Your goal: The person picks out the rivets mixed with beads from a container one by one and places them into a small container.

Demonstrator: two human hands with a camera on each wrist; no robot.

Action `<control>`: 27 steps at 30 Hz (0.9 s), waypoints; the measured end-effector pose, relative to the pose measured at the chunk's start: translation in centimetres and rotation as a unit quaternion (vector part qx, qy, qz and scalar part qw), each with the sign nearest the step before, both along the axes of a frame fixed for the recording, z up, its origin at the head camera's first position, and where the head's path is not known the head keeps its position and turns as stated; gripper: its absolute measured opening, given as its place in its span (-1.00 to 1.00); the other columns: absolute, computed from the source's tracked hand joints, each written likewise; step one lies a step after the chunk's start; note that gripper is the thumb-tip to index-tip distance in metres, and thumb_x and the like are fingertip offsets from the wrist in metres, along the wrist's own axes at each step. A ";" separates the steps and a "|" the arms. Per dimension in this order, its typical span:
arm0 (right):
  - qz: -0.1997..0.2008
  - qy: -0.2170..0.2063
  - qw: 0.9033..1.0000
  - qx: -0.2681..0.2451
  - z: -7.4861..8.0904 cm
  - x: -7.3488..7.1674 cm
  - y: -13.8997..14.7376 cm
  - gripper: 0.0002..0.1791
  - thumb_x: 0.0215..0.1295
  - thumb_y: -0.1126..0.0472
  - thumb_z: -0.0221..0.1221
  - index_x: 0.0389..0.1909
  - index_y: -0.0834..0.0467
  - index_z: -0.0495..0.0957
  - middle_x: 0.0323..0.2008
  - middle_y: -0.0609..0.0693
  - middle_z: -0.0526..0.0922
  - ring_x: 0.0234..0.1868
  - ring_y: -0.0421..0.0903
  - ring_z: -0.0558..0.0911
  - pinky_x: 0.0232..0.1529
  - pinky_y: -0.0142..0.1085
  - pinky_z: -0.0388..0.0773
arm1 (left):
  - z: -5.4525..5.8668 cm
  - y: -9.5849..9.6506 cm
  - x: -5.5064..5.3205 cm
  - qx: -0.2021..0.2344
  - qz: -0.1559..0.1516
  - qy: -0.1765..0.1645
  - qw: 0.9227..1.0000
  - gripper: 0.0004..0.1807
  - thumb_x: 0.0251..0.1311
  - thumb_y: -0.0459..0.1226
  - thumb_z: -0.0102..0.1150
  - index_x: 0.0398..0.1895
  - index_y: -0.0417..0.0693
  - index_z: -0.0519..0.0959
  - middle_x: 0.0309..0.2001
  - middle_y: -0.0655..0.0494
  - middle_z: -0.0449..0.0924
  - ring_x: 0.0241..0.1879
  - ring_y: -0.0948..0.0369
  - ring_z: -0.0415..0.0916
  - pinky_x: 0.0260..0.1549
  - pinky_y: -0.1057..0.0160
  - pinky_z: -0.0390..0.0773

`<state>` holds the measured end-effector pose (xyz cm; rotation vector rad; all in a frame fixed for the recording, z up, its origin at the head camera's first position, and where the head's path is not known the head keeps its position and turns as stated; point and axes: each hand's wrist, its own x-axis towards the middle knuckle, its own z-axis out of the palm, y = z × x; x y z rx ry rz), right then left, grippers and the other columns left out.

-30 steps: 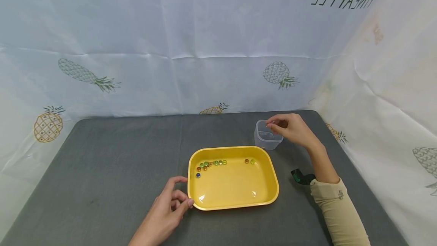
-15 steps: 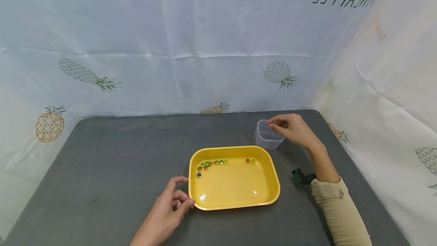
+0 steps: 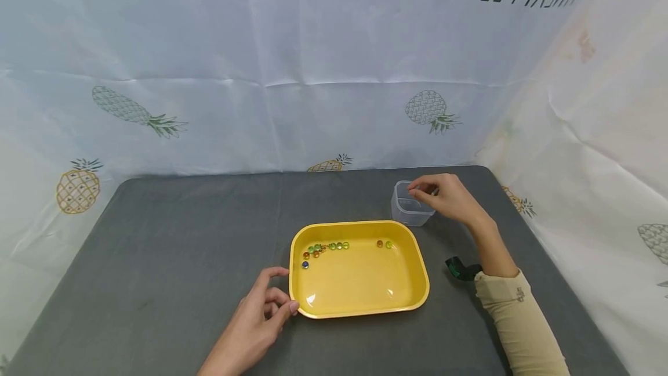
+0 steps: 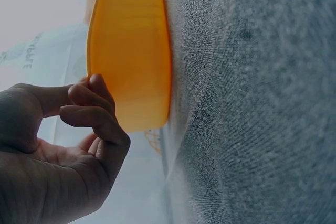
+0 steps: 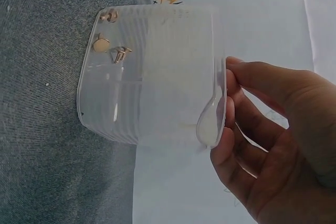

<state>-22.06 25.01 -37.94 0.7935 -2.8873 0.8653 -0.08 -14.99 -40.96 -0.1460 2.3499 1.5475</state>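
My left hand (image 3: 256, 324) grips the near-left corner of a yellow tray (image 3: 360, 313), with thumb and curled fingers at its rim. In the tray lie several glass marbles (image 3: 339, 246), green, amber and one blue, with a small copper-coloured piece (image 3: 323, 248) among them. Over a clear plastic box (image 3: 409, 219), behind the tray, my right hand (image 3: 449, 199) has its thumb and fingers drawn together at the rim. Whether they hold anything is hidden. In the right wrist view, several small rose-gold metal pieces with round flat heads (image 5: 101, 43) lie on the box's bottom.
A dark green strap-like thing (image 3: 461, 270) lies on the grey cloth-covered table (image 3: 182, 260), beside my right forearm. White cloth with pineapple prints (image 3: 235, 120) hangs close behind the table and along both sides.
The head view has shifted very slightly. Both hands, the tray and the box keep their places. A tiny speck at the right fingertips one second ago is no longer distinct.
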 end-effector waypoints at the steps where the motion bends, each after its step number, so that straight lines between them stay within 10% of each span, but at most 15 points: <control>1: 0.000 0.000 1.000 0.000 0.0 0.0 0.0 -0.81 0.53 0.31 0.31 0.06 0.18 0.80 -0.21 0.13 0.86 -0.27 -0.08 0.74 -0.13 -0.33 0.67 | 0.0 0.0 0.0 0.000 0.000 0.000 1.000 -0.37 0.48 -0.29 0.35 0.49 -0.07 0.29 -0.28 0.06 0.72 -0.49 0.19 0.53 -0.48 0.31 0.47; 27: 0.000 -0.008 1.000 -0.008 -0.1 0.1 -0.2 -0.80 0.53 0.32 0.29 0.05 0.17 0.80 -0.23 0.15 0.84 -0.27 -0.10 0.70 -0.27 -0.35 0.63 | -0.2 -0.2 0.1 0.008 -0.006 0.008 1.000 -0.37 0.48 -0.28 0.35 0.49 -0.08 0.29 -0.27 0.06 0.73 -0.50 0.21 0.53 -0.47 0.32 0.47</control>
